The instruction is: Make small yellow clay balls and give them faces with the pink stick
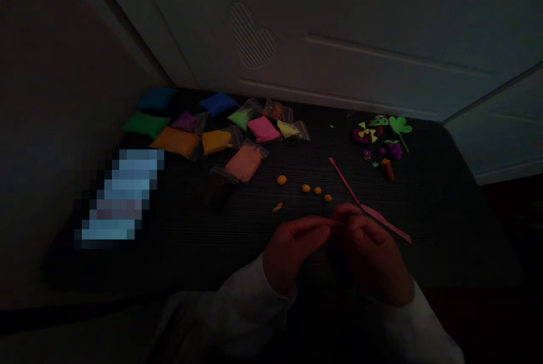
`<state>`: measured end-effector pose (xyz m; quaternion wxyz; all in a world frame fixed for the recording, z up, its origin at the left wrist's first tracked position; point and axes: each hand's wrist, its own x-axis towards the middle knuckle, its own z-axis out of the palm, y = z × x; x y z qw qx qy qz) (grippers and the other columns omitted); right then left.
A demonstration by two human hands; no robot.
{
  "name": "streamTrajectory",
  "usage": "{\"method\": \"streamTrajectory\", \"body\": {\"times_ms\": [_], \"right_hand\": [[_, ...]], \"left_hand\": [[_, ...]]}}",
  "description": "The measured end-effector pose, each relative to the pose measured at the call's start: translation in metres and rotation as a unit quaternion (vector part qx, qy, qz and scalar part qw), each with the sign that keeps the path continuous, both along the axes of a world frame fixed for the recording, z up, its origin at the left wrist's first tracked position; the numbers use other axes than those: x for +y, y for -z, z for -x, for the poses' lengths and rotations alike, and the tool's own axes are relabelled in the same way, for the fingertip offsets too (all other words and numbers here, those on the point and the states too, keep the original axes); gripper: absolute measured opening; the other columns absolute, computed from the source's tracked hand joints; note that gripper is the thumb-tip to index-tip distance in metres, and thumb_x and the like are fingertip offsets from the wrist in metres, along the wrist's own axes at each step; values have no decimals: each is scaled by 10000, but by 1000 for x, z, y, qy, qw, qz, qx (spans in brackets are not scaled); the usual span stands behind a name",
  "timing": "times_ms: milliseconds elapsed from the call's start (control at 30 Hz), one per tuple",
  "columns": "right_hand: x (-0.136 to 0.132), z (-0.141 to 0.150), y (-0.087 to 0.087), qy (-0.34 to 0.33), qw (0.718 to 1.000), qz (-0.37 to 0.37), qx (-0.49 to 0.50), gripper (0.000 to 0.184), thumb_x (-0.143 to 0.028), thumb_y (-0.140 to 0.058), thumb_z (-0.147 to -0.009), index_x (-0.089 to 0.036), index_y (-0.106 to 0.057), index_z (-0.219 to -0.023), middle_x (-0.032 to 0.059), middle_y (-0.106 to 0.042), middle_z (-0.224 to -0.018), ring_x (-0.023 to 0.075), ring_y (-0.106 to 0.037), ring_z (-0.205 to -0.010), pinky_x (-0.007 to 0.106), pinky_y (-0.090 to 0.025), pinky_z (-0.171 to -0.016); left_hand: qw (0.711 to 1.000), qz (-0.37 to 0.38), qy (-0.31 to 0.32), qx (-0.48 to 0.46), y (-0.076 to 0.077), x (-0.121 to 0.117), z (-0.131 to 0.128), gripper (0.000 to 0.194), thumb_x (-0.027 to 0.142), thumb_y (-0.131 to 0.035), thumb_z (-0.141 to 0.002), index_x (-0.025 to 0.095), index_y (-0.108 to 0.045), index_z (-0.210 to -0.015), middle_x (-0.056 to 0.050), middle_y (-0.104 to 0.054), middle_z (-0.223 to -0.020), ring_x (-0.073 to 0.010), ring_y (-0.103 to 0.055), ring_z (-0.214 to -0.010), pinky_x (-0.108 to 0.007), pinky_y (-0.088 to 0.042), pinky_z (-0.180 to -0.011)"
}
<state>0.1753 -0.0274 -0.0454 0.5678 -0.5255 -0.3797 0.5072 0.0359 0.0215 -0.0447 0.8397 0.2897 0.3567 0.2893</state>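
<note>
My left hand [300, 245] and my right hand [373, 251] meet over the front of the dark table, fingertips pinched together. Whatever lies between the fingers is too dark and small to make out. Just beyond the hands sit small orange-yellow clay balls: a larger one [281, 180] at the left and three smaller ones, among them a ball [328, 198] nearest my fingers. A scrap of peach clay [277, 206] rests left of them. Beside my right hand lie a thin pink modelling tool [344, 181] and a pink clay knife [386, 222].
Bags of coloured clay spread over the back left, including a peach bag [245, 163] and an orange bag [176, 142]. A lit, blurred screen [123, 194] lies at the left. Small clay figures stand back right, among them purple grapes [394, 150] and a carrot shape [387, 170]. A white panel [339, 64] rises behind.
</note>
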Motion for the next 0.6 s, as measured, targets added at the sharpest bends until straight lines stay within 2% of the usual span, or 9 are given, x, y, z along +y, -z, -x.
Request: {"method": "streamTrajectory", "body": {"times_ms": [67,167,300,600], "right_hand": [[0,3,1,-4,999,3,39,61,-296,-576,-758,-241,-574,-731,20,-546,-1083,187,-581,-915,346,-485,-740],[0,6,2,-1,999,5,42,76,-300,-565,-764,-235,-559,-726,25,-558,-1062,180,-579,-906,340,-487,-738],[1,8,2,-1,1000,15,27,111,-322,-552,-770,-223,-544,-721,46,-561,-1043,186,-577,-883,342,-490,-719],[4,11,-2,-8,1000,18,15,101,-317,-591,-748,-220,-576,-728,36,-582,-932,167,-577,-819,325,-494,-698]], "left_hand": [[1000,12,-5,6,-2,-1,0,147,218,-618,-721,178,-719,-821,-38,-690,-772,-131,-570,-693,-236,-411,-650],[1000,15,-13,-2,-6,-1,1,121,191,-656,-677,179,-723,-776,-24,-686,-704,-127,-568,-643,-234,-405,-613],[1000,1,-16,-10,-9,-3,-1,112,160,-676,-648,203,-720,-742,-7,-699,-760,-121,-582,-672,-227,-411,-629],[999,27,-29,18,-5,-2,-1,63,141,-703,-611,181,-707,-659,6,-666,-650,-104,-557,-592,-220,-408,-581]]}}
